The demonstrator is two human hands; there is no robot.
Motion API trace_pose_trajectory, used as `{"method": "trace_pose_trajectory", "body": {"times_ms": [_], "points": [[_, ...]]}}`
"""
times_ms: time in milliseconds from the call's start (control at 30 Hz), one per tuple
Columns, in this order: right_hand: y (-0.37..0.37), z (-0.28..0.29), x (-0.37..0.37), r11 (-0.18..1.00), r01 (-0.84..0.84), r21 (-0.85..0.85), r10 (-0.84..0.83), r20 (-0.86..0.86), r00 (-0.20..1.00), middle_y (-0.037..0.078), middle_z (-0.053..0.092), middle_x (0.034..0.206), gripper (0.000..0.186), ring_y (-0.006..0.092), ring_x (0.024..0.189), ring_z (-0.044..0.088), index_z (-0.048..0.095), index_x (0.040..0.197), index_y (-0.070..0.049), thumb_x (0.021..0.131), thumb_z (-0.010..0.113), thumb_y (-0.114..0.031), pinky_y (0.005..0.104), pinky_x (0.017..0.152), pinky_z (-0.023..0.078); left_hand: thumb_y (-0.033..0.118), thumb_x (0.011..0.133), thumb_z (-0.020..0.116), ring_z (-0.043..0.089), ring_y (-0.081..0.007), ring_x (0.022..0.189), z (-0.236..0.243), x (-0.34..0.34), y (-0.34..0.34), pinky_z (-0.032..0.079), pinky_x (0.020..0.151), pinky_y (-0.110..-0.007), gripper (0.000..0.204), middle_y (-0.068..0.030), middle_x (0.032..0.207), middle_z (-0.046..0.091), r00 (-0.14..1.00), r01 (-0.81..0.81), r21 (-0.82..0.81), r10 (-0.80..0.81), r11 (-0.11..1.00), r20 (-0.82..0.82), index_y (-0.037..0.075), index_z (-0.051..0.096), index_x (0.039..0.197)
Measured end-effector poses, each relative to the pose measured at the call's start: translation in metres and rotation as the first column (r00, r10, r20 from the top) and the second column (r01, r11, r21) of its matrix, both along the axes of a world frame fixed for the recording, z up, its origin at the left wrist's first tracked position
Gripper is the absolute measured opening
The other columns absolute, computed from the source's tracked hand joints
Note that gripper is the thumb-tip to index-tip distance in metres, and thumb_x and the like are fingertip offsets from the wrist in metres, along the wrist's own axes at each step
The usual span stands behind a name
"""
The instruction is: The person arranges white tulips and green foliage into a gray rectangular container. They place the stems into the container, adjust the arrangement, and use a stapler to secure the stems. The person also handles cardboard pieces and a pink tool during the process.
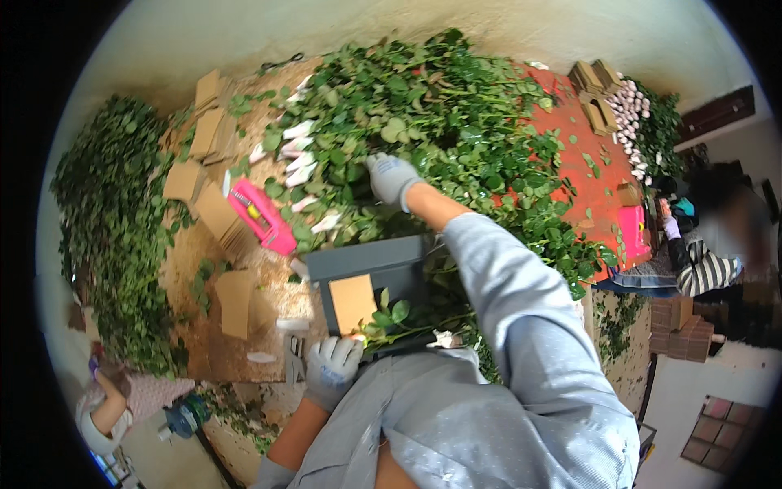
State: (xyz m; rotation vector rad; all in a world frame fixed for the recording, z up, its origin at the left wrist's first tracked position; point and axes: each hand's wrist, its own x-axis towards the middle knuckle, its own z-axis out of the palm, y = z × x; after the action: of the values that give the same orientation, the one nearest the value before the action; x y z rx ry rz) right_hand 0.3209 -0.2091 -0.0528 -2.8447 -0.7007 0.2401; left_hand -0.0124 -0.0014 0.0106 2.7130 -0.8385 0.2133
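Note:
My left hand (332, 368), in a grey-white glove, is closed at the near left edge of a dark grey tray (371, 254). Its bent fingers are at the head of a rose (356, 337), whose leafy stem lies to the right across the tray. A tan cardboard piece (353, 303) lies flat in the tray. Farther off, my gloved right hand (393, 179) reaches into a big heap of leafy rose stems (440, 122); leaves hide its fingertips. Several flower heads in white sleeves (300, 159) stick out at the heap's left side.
Left of the heap lie a pink plastic tool (262, 216) and stacks of cardboard pieces (208, 134). More greenery (114, 236) is piled at the far left. A red table surface (582, 155) extends right. Other people are at the right, in a striped sleeve (709, 267), and at lower left (110, 407).

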Motion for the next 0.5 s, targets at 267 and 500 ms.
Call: {"method": "trace_pose_trajectory", "body": {"times_ms": [267, 500], "points": [[-0.002, -0.032, -0.006, 0.857, -0.284, -0.43, 0.239, -0.156, 0.958, 0.011, 0.076, 0.118, 0.028, 0.0304, 0.105, 0.075, 0.075, 0.12, -0.014, 0.098, 0.06, -0.021, 0.0456, 0.083, 0.059, 0.016, 0.084, 0.068, 0.058, -0.0202, 0.085, -0.016, -0.008, 0.005, 0.044, 0.074, -0.038, 0.02, 0.0018, 0.093, 0.061, 1.0, -0.006, 0.014, 0.007, 1.0, -0.017, 0.014, 0.069, 0.104], [-0.028, 0.121, -0.042, 0.904, 0.021, -0.427, 0.247, 0.56, 0.791, 0.01, 0.063, 0.097, 0.017, 0.0254, 0.087, 0.061, 0.066, 0.106, -0.01, 0.096, 0.055, -0.019, 0.0417, 0.071, 0.046, 0.016, 0.084, 0.067, 0.057, -0.0196, 0.084, -0.011, -0.009, -0.001, 0.044, 0.071, -0.038, 0.019, 0.0007, 0.091, 0.059, 0.998, -0.026, 0.018, 0.024, 1.0, 0.066, 0.012, 0.07, 0.103]]}}
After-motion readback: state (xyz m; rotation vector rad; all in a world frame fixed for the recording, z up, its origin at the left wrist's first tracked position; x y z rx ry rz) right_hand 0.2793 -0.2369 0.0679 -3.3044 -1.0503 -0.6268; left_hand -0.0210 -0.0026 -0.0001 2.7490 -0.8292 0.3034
